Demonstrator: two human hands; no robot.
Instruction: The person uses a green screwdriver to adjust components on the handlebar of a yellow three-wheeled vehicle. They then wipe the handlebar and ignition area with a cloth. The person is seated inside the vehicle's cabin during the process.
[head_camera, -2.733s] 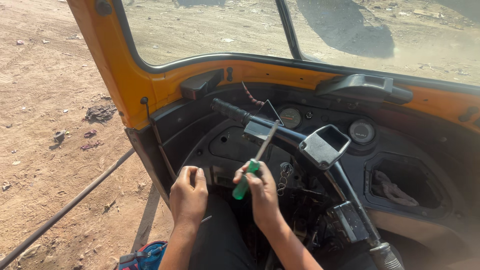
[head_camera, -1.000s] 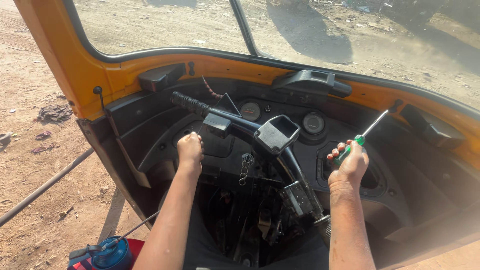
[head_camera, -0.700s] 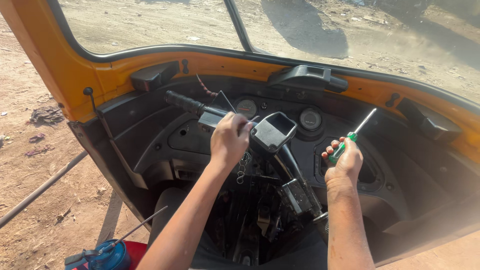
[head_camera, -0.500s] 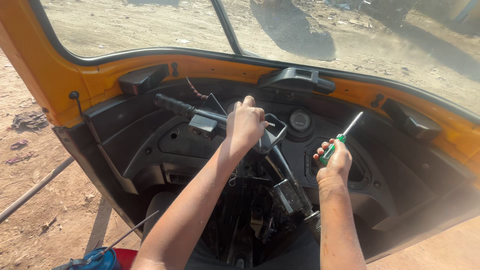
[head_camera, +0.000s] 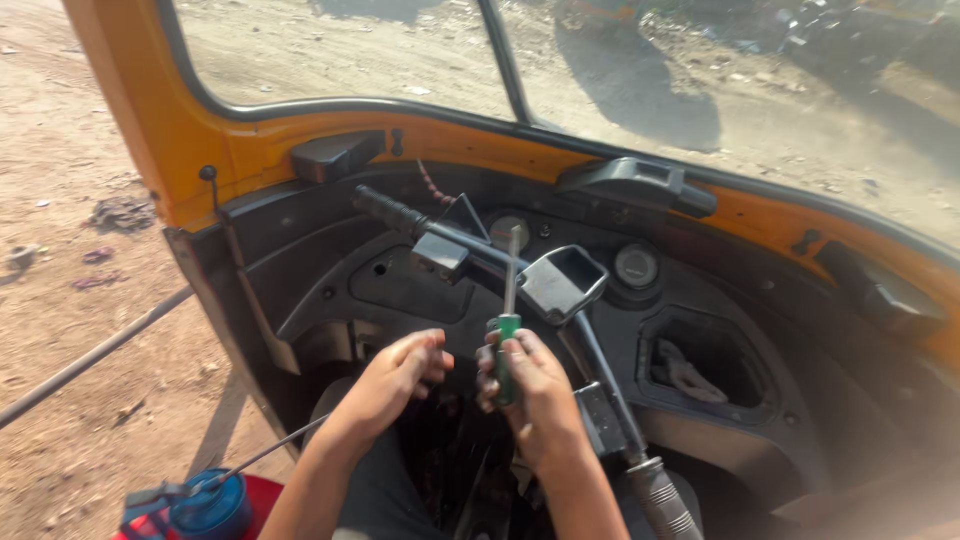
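Note:
My right hand (head_camera: 532, 385) grips a green-handled screwdriver (head_camera: 508, 325) with its metal shaft pointing up, low in front of the black handlebar (head_camera: 470, 245) of a yellow three-wheeler. My left hand (head_camera: 400, 372) hovers just to its left, fingers curled together and nothing visible in them. Both hands sit close together below the square bracket (head_camera: 562, 282) at the middle of the handlebar. The left grip (head_camera: 385, 210) of the bar is free.
The black dashboard (head_camera: 330, 270) holds two round gauges (head_camera: 636, 265) and an open pocket with a rag (head_camera: 680, 368). A blue-capped container (head_camera: 205, 505) stands at the bottom left. Sandy ground (head_camera: 70, 200) shows beyond the open left side and windscreen (head_camera: 620, 70).
My left hand has come off the handlebar centre and dropped down. My right hand has brought the screwdriver from the right side to the middle, beside the left hand.

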